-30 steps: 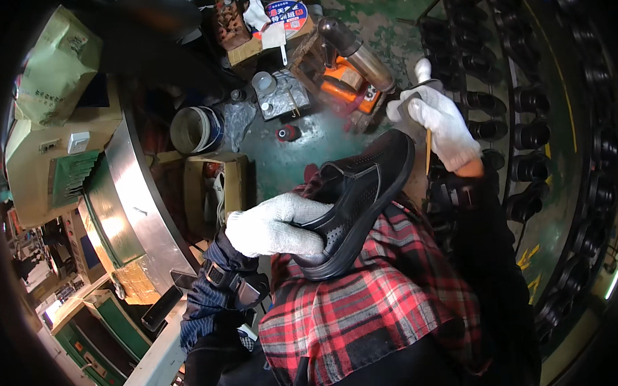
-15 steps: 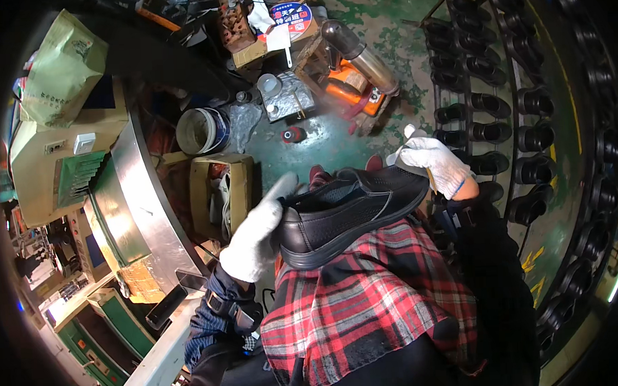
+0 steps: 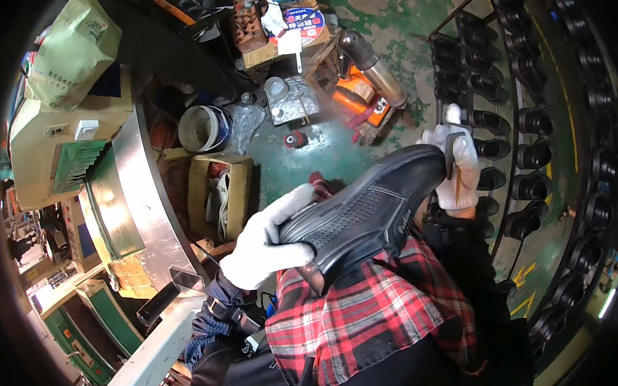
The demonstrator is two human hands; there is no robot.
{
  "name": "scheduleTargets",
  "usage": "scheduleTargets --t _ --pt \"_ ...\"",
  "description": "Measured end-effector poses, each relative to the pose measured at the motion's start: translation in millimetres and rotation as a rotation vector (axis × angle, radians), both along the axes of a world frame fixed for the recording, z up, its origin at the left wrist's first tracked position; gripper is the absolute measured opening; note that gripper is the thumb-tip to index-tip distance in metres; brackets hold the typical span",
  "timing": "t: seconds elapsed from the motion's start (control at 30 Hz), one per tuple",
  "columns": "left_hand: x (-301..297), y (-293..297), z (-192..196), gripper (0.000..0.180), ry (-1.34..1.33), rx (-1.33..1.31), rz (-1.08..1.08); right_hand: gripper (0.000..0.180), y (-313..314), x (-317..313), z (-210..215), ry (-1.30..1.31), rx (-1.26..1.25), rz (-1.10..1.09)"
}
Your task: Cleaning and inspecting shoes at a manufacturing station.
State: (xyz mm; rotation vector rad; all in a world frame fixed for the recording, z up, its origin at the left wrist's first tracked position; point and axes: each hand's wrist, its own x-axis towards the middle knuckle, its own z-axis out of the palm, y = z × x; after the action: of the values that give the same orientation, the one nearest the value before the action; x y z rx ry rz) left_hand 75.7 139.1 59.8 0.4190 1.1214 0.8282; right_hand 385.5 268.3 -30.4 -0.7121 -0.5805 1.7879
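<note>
Shoe (image 3: 367,215) is what I have in hand: a black, low-cut one, lying on its side across my lap over the red plaid cloth (image 3: 381,313), toe toward my right. My left hand (image 3: 263,245), in a white knit glove, is clamped around the heel end, fingers wrapped over the upper. My right hand (image 3: 454,164), gloved the same way, sits at the toe and is closed around a small dark-headed tool (image 3: 452,154) with a thin pale handle, its head touching the toe edge.

As to progress, I judge the shoe itself close to finished: upper and sole are joined, and the shape is full as if a last is inside, though I cannot see into the opening. What I seem to be doing is work on the toe rim; how much of the edge is done I cannot tell from this angle.

The upper looks like matte leather, with a panel of small perforations along the side and a stitched seam. The sole is thick, dark and smooth, rubbery by the look of it. The gloves are coarse cotton, a little soiled.

To my right a curved rack (image 3: 524,117) holds rows of similar black shoes. On the worn green floor (image 3: 335,151) ahead stand a pale bucket (image 3: 204,127), a cardboard box (image 3: 220,196) and an orange device (image 3: 360,99).
</note>
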Motion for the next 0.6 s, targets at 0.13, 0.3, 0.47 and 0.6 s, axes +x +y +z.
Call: scheduleTargets --t 0.13,0.3,0.47,0.6 --pt "-7 2 -1 0.095 -0.131 0.127 -0.052 0.031 -13 6 -46 0.197 -0.029 -0.030" --pt "-22 -2 0 0.081 -0.198 0.123 -0.002 0.029 -21 -26 -50 0.252 -0.108 -0.033" --pt "-41 4 -4 0.067 -0.187 0.021 -0.100 0.032 -42 -32 -86 0.278 -0.241 -0.072" --pt "-50 25 -14 0.071 -0.119 0.094 -0.454 0.031 -80 -36 -81 0.304 -0.353 -0.117"
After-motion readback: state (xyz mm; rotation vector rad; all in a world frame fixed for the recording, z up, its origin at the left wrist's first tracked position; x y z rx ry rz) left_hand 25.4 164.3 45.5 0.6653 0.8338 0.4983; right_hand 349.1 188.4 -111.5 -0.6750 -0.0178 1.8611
